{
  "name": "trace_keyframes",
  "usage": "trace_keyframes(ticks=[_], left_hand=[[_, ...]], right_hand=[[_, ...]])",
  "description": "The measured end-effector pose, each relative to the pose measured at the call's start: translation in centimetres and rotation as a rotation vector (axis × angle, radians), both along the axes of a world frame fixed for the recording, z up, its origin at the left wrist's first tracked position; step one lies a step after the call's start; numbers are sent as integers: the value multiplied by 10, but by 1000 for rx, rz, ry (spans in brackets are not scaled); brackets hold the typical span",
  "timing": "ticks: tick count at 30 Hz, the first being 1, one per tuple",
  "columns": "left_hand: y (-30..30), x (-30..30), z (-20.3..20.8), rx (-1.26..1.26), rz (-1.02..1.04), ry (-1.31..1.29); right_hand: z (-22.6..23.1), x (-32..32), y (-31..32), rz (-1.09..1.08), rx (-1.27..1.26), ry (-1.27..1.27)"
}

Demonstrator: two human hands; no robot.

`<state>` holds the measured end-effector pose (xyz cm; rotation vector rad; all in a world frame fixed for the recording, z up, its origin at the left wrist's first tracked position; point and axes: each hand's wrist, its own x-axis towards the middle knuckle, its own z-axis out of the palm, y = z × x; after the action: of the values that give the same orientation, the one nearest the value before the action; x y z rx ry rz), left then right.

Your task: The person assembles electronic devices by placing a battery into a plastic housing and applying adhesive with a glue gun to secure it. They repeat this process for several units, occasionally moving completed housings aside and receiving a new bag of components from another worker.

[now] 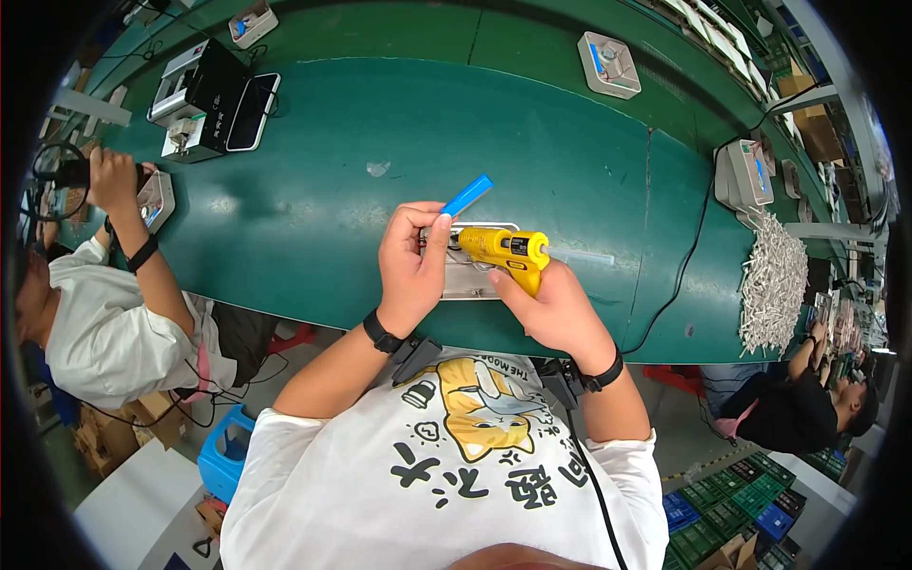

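My left hand (413, 266) is closed, with thumb and fingers pinching a slim blue cylinder (467, 197) that looks like a battery cell and slants up to the right. In my right hand (562, 309) is a yellow hot glue gun (503, 247), its nozzle pointing left toward the left fingertips. From the gun's back a translucent glue stick (584, 256) sticks out to the right. Under both hands lies a pale, shallow housing (472, 285) with rounded corners, mostly covered by the gun and fingers. Whether the nozzle touches anything is hidden.
Pale housings with blue parts and wires stand at the far right (609, 65) and the right edge (741, 176). A pile of small white pieces (771, 285) lies nearby. A black machine (201, 100) stands back left. A black cable (689, 256) crosses the green bench. Co-workers sit at both sides.
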<state>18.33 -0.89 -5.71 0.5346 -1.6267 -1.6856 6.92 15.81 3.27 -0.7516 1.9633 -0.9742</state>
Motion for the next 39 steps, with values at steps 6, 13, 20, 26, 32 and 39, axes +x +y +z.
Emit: trace_keyframes(ticks=[6,13,20,26,32,39], left_hand=[[-5,2,2,22,11,-18],[-12,14,7,-417,40,3],[-11,15,10,-390,-4,-64],[-14,16,21,-511,-20,-110],[-14,17,20,-487,-69,-123],[-21,17,30,-737,-81,-207]], right_hand=[[15,-7,14,-115,-29,-206],[0,-10,48,-299,-56,-263],[-3,-9,46,-288,-13,-193],[6,-7,45,-290,-41,-180],[7,-8,45,-287,-9,-198],[-2,-14,59,-323,-65,-308]])
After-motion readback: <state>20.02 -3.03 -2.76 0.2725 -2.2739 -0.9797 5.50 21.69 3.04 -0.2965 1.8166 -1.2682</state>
